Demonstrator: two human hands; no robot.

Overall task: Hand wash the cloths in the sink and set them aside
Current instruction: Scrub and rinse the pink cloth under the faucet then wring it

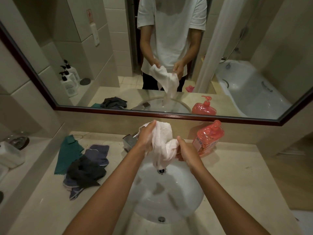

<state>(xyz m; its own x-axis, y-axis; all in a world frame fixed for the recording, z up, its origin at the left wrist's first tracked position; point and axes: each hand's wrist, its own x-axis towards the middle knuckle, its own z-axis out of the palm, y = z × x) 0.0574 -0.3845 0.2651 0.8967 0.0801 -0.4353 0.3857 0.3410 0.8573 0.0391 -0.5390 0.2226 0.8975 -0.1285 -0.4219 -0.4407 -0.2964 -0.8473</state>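
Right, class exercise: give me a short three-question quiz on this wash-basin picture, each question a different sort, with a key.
1. True or false: both hands grip the white cloth above the sink.
2. Multiple choice: the red soap bottle stands on the counter: A) left of the sink, B) right of the sink, C) inside the sink.
3. Fill in: the pile of dark cloths lies partly over a flat ____ cloth.

Key: 1 true: the left hand and the right hand each hold part of it. 2 B. 3 green.
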